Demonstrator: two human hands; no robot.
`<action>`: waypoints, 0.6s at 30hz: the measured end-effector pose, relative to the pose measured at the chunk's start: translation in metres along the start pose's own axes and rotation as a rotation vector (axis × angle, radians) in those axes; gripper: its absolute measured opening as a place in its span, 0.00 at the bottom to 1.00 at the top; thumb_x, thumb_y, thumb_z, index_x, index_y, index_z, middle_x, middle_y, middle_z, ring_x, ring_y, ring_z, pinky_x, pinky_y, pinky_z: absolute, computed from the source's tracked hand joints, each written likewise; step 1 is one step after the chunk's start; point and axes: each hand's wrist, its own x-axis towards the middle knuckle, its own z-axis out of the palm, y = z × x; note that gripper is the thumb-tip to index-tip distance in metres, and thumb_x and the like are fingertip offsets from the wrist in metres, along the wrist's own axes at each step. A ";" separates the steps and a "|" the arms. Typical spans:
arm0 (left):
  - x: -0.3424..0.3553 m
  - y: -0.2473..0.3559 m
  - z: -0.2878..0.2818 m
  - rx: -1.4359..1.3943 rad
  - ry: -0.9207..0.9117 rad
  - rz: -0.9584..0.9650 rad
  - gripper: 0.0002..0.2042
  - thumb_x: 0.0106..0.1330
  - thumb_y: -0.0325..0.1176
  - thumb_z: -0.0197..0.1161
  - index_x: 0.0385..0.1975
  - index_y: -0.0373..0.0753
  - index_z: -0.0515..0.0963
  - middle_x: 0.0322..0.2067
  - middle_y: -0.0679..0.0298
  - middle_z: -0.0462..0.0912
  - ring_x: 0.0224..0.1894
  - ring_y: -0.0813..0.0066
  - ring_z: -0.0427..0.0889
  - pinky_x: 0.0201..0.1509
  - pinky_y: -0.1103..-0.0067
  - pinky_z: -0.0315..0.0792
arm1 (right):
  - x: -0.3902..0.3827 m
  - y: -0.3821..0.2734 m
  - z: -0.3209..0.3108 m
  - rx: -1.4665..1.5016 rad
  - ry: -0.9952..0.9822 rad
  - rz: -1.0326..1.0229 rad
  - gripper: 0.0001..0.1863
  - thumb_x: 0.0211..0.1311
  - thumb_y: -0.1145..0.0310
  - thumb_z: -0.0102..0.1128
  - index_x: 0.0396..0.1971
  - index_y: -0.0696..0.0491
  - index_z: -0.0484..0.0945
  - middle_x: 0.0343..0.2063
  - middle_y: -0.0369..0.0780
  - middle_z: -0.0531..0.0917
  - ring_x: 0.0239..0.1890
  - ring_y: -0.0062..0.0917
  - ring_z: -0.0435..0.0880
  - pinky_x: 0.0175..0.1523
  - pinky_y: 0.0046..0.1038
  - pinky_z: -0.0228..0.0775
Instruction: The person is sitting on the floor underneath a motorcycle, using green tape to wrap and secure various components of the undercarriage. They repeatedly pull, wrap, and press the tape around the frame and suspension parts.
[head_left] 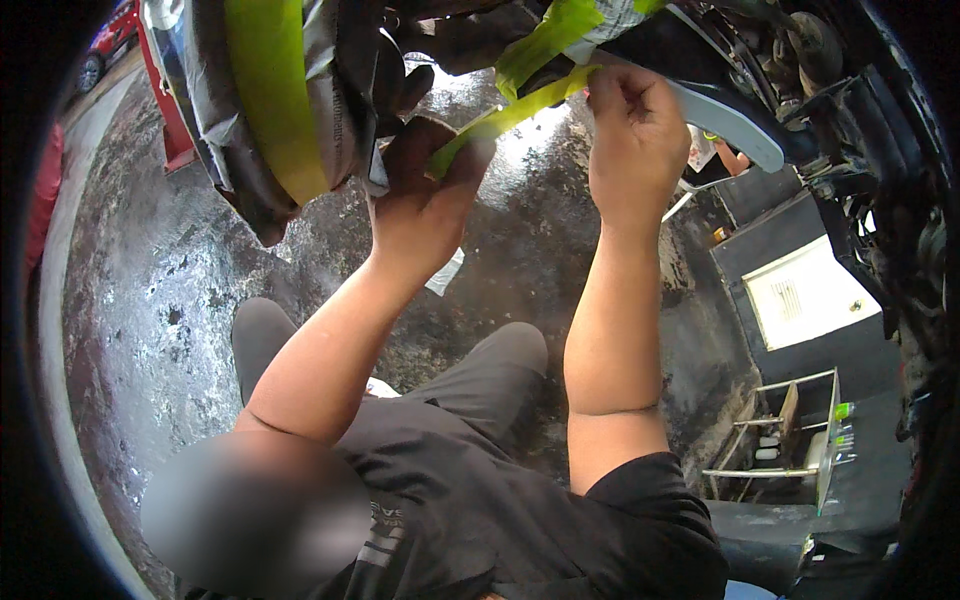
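Yellow-green strip (pixel 525 110), apparently tape, between left hand (pixel 426 190) and right hand (pixel 642 135)

Pale print (pixel 383 537) on black shirt (pixel 450 500); none clearly readable.

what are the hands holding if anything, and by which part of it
A yellow-green tape strip: the right hand pinches it near one end, and the left hand holds it near the other.
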 end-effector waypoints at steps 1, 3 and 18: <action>-0.002 0.001 -0.002 -0.013 -0.065 -0.131 0.08 0.69 0.34 0.68 0.40 0.37 0.80 0.29 0.62 0.80 0.31 0.71 0.77 0.36 0.75 0.71 | -0.003 0.000 -0.002 0.026 -0.019 0.034 0.08 0.63 0.69 0.70 0.37 0.58 0.85 0.30 0.40 0.89 0.32 0.21 0.86 0.41 0.27 0.76; -0.010 0.003 -0.007 -0.036 -0.194 -0.394 0.12 0.67 0.35 0.69 0.47 0.40 0.80 0.31 0.60 0.83 0.36 0.59 0.81 0.40 0.69 0.75 | -0.007 -0.006 -0.012 0.011 -0.109 0.076 0.08 0.63 0.69 0.71 0.37 0.58 0.85 0.30 0.39 0.89 0.32 0.21 0.85 0.41 0.26 0.76; 0.006 0.009 -0.003 -0.354 -0.217 -0.447 0.07 0.69 0.34 0.66 0.39 0.39 0.77 0.33 0.66 0.82 0.36 0.80 0.79 0.42 0.79 0.73 | 0.018 -0.031 0.000 -0.207 -0.089 -0.440 0.06 0.59 0.72 0.71 0.35 0.56 0.86 0.32 0.39 0.85 0.34 0.26 0.85 0.43 0.27 0.75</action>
